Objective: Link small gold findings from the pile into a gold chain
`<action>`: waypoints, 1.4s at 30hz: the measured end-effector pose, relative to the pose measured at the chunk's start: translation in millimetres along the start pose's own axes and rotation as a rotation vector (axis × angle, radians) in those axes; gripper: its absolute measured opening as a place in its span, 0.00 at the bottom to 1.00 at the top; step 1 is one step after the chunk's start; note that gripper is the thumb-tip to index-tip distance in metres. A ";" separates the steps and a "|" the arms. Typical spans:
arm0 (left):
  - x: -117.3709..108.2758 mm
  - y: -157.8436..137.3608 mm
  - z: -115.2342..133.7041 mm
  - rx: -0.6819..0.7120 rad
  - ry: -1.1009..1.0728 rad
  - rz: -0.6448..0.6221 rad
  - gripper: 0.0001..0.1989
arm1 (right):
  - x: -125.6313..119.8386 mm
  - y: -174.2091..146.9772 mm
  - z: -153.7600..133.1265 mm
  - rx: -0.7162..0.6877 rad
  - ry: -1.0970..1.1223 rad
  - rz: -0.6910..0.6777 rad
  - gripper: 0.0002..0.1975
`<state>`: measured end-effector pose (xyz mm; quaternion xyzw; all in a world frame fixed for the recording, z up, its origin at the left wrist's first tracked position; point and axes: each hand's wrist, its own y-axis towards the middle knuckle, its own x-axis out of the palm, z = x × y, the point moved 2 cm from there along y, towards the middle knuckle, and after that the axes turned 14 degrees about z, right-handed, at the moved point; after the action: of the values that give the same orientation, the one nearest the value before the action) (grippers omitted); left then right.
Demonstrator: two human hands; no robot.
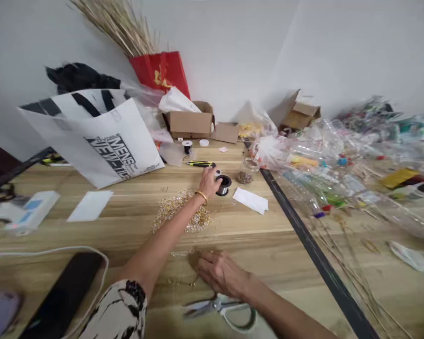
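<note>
My left hand (209,184), with a gold bangle at the wrist, reaches forward past a pile of small gold and clear beads (182,209). Its thumb and fingers close around a small white round thing (217,173), and the thumb meets the edge of a black spool of wire (224,185). Nearer to me, my right hand (221,270) rests on the table with curled fingers; what they hold, if anything, is hidden. By its fingertips lies a thin gold chain (180,282). Scissors (217,306) with pale handles lie just below that hand.
A glass jar of beads (248,170), a folded white paper (250,200) and a yellow-black cutter knife (199,164) lie around the spool. A white shopping bag (102,141) stands left. Plastic bottles (325,165) crowd the right. A black phone (63,294) is front left.
</note>
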<state>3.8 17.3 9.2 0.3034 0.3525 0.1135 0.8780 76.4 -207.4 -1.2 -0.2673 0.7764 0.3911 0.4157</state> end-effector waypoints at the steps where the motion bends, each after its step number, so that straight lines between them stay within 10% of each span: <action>1: 0.3 -2.0 4.4 0.039 0.018 -0.010 0.27 | 0.7 0.3 0.0 -0.005 0.001 -0.002 0.09; 17: 0.7 -10.5 -17.7 -0.085 -0.135 -0.130 0.38 | -5.8 0.5 -2.5 0.004 0.011 -0.036 0.07; 28: -76.8 -66.7 26.2 -0.245 -0.329 -0.248 0.10 | -19.8 -1.6 17.9 0.237 0.335 0.142 0.06; 36: -127.5 -130.2 37.3 -0.051 -0.019 -0.596 0.03 | -25.9 -5.9 34.5 0.409 0.427 0.110 0.06; 42: -138.9 -164.3 30.0 0.111 0.107 -0.626 0.04 | -14.8 -10.3 45.9 0.539 0.472 0.168 0.06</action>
<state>-78.8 -183.5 2.0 0.2212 0.4801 -0.1658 0.8325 111.7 -173.6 -8.5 -0.1663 0.9453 0.1326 0.2471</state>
